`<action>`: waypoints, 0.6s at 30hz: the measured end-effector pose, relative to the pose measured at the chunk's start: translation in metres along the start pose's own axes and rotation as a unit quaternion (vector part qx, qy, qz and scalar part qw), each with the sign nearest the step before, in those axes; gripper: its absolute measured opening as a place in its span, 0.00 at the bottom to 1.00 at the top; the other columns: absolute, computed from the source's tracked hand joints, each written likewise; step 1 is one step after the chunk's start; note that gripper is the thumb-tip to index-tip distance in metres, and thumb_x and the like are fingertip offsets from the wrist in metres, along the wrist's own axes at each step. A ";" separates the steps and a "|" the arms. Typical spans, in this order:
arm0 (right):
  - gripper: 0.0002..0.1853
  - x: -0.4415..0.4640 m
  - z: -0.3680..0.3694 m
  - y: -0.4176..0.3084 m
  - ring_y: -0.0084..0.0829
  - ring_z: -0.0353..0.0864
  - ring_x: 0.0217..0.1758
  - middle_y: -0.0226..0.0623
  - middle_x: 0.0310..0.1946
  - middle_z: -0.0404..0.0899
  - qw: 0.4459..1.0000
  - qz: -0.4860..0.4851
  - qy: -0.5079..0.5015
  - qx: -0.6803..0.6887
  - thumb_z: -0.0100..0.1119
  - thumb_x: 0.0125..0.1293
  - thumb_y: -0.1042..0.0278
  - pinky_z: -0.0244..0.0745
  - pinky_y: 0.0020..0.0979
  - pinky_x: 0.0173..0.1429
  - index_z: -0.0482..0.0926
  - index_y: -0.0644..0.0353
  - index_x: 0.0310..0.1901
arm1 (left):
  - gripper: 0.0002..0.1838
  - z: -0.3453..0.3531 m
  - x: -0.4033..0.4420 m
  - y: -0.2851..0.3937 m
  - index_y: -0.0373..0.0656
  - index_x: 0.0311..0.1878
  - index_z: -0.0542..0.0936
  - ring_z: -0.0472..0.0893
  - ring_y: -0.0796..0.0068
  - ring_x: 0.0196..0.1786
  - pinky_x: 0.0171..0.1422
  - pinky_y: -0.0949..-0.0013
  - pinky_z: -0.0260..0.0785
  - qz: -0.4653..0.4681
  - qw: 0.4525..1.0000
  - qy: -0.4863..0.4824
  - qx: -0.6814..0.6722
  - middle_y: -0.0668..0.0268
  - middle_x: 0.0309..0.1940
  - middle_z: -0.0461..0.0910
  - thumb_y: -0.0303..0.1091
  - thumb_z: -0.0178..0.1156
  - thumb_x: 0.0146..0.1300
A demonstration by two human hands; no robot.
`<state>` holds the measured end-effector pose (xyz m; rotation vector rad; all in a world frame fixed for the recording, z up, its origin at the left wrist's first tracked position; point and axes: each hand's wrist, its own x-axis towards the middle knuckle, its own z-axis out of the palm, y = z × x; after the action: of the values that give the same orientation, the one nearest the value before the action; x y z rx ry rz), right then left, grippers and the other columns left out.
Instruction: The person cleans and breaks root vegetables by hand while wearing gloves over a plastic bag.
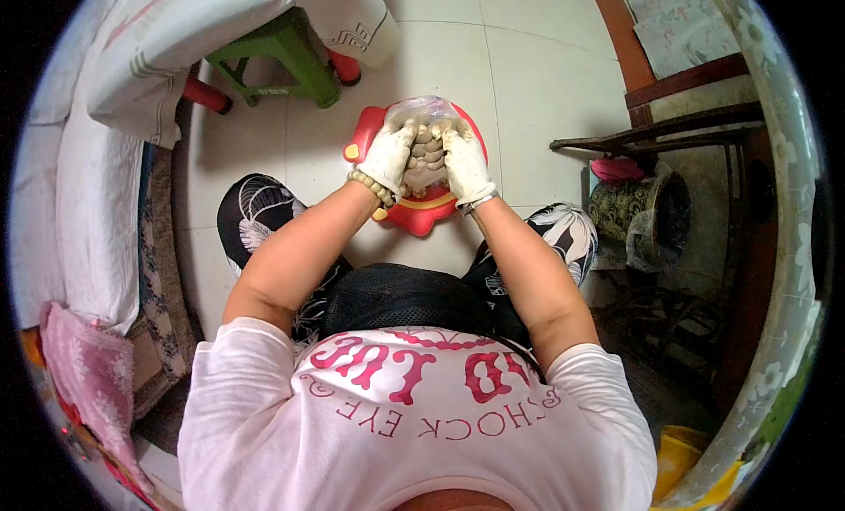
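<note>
Between my gloved hands is a bundle of tan, rounded pieces (428, 154), stacked in overlapping rows; what they are I cannot make out. Clear plastic (429, 106), seemingly a bag, shows at the bundle's far end. My left hand (388, 153), in a white work glove with stained fingertips, is closed on the bundle's left side. On the right side my right hand (466, 161), gloved the same way, has its fingers curled round it. Under both hands is a red plastic stool (421, 219) with yellow trim. More small tan pieces lie on its seat, partly hidden by the bundle.
A green plastic stool (304, 58) stands at the upper left, beside a cloth-covered table (238, 14). Pale floor tiles (528, 88) surround the red stool. On the right are a dark wooden frame (660, 132) and a patterned cylindrical container (625, 207). My knees flank the stool.
</note>
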<state>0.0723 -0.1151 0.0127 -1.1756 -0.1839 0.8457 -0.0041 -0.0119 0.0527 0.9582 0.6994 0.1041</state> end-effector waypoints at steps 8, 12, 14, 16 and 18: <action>0.08 0.008 -0.012 0.008 0.19 0.75 0.22 0.30 0.27 0.76 0.997 0.029 0.019 -0.076 0.42 0.71 0.64 0.71 0.20 0.24 0.69 0.58 0.43 | 0.20 -0.017 0.030 -0.036 0.40 0.55 0.67 0.75 0.79 0.35 0.36 0.74 0.71 0.055 0.992 -0.018 0.115 0.67 0.39 0.76 0.39 0.54 0.64; 0.10 0.003 -0.003 0.000 0.16 0.70 0.18 0.27 0.24 0.75 0.994 0.029 0.058 -0.091 0.43 0.71 0.62 0.66 0.18 0.20 0.71 0.57 0.43 | 0.24 -0.012 0.016 -0.023 0.38 0.58 0.67 0.73 0.77 0.47 0.51 0.72 0.69 0.048 0.984 -0.046 0.163 0.64 0.47 0.74 0.38 0.58 0.62; 0.11 0.004 -0.008 -0.003 0.14 0.66 0.16 0.25 0.22 0.74 0.992 0.069 0.038 -0.094 0.44 0.71 0.60 0.62 0.16 0.18 0.73 0.57 0.41 | 0.24 -0.011 0.017 -0.024 0.38 0.57 0.67 0.73 0.77 0.47 0.50 0.72 0.69 0.045 0.983 -0.053 0.172 0.64 0.46 0.74 0.38 0.58 0.62; 0.12 0.006 -0.011 -0.004 0.13 0.65 0.15 0.25 0.21 0.74 0.994 0.090 0.023 -0.049 0.44 0.71 0.59 0.60 0.16 0.17 0.74 0.56 0.40 | 0.21 -0.009 0.019 -0.027 0.38 0.55 0.69 0.73 0.76 0.47 0.51 0.72 0.68 0.090 0.976 -0.070 0.187 0.65 0.45 0.74 0.37 0.58 0.62; 0.13 0.007 -0.015 -0.004 0.13 0.64 0.15 0.25 0.21 0.73 0.994 0.111 0.007 -0.003 0.43 0.71 0.58 0.58 0.16 0.17 0.75 0.56 0.39 | 0.19 -0.006 0.012 -0.022 0.38 0.53 0.69 0.73 0.76 0.46 0.51 0.71 0.67 0.103 0.970 -0.077 0.205 0.65 0.44 0.74 0.37 0.57 0.62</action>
<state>0.0874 -0.1219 0.0074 -1.2231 -0.0442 1.0315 -0.0027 -0.0161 0.0278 1.4198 0.4824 0.0675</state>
